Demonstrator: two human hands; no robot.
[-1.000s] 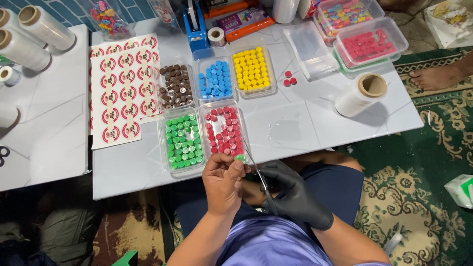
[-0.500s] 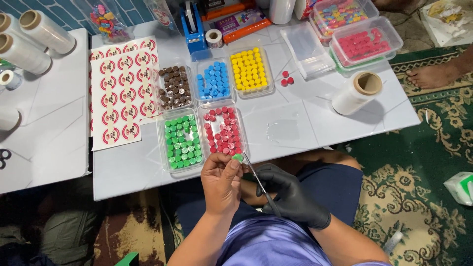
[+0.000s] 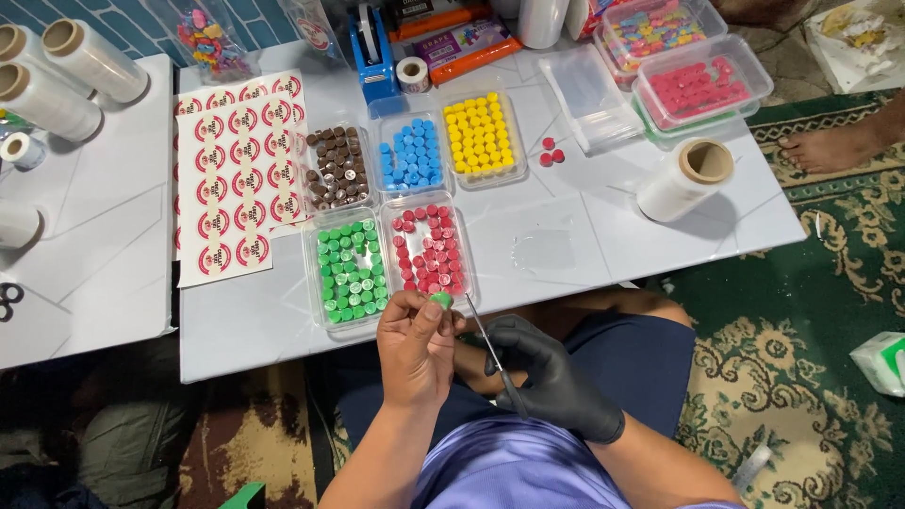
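Observation:
My bare left hand (image 3: pixel 415 344) pinches a small green cap (image 3: pixel 441 300) just off the near edge of the white table (image 3: pixel 566 245). My right hand (image 3: pixel 551 382), in a black glove, grips a thin metal tool (image 3: pixel 485 344) whose tip points up toward the cap. Directly beyond my hands stand a clear tray of green caps (image 3: pixel 349 269) and a clear tray of red caps (image 3: pixel 429 247). Behind them are trays of brown caps (image 3: pixel 337 170), blue caps (image 3: pixel 411 155) and yellow caps (image 3: pixel 482 137).
Sheets of round red stickers (image 3: pixel 231 174) lie at the table's left. A blue tape dispenser (image 3: pixel 374 57), a film roll (image 3: pixel 683 179), lidded boxes of pink pieces (image 3: pixel 698 90) and three loose red caps (image 3: pixel 549 151) are further back. More film rolls (image 3: pixel 57 75) rest on a second table. Another person's bare foot (image 3: pixel 839 141) is at right.
My hands stay close together at the table's edge; the left hand has turned the green cap slightly upward against the tool's tip. Nothing on the table has moved.

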